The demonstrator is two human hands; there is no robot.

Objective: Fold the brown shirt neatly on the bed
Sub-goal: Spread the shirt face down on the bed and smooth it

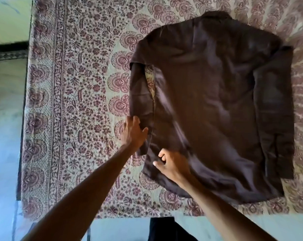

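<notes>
The brown shirt [208, 101] lies spread flat on the bed [77, 84], collar at the far end, both sleeves laid down along its sides. My left hand [132, 132] rests on the lower end of the left sleeve, fingers spread and lying on the cloth. My right hand [171, 165] sits on the shirt's near left hem corner, fingers curled and pinching the fabric. A gap between the left sleeve and the body shows a strip of bedsheet.
The bed is covered by a cream sheet with a maroon floral print and a patterned border [58, 101] on the left. The bed's near edge runs just below the shirt hem. Pale floor [4, 119] lies left and in front.
</notes>
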